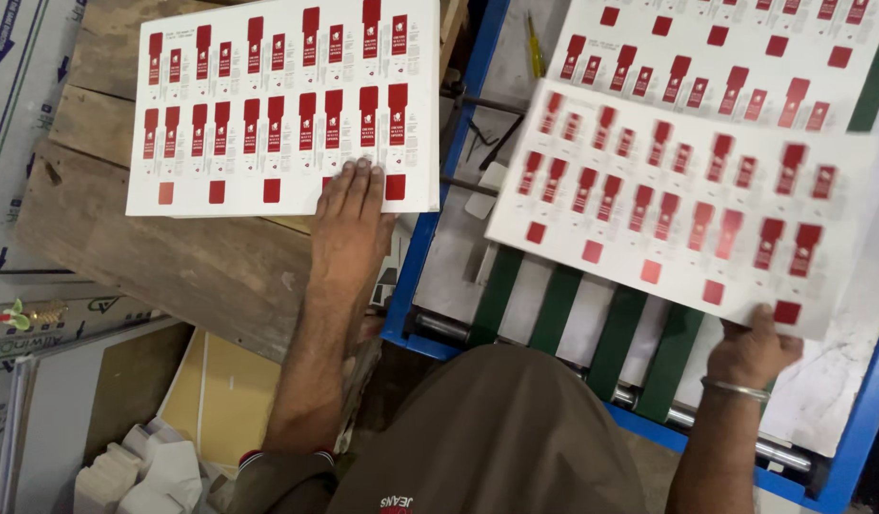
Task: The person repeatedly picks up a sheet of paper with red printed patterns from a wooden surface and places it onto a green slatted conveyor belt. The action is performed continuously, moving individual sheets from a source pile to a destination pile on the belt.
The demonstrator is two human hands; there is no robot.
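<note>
A white printed sheet [682, 195] with rows of red carton blanks hangs tilted over the green belts [554, 309] of the blue-framed feeder, just above a like sheet. It looks best kept flat and square to the belts. The right hand [752, 350] pinches its near edge; the left hand [352, 224] lies flat, fingers together, on the stack [278, 105] on the wooden counter [173, 252].

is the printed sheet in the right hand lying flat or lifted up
Lifted. The right hand grips the printed sheet by its near edge, tilted above the green belts.
</note>
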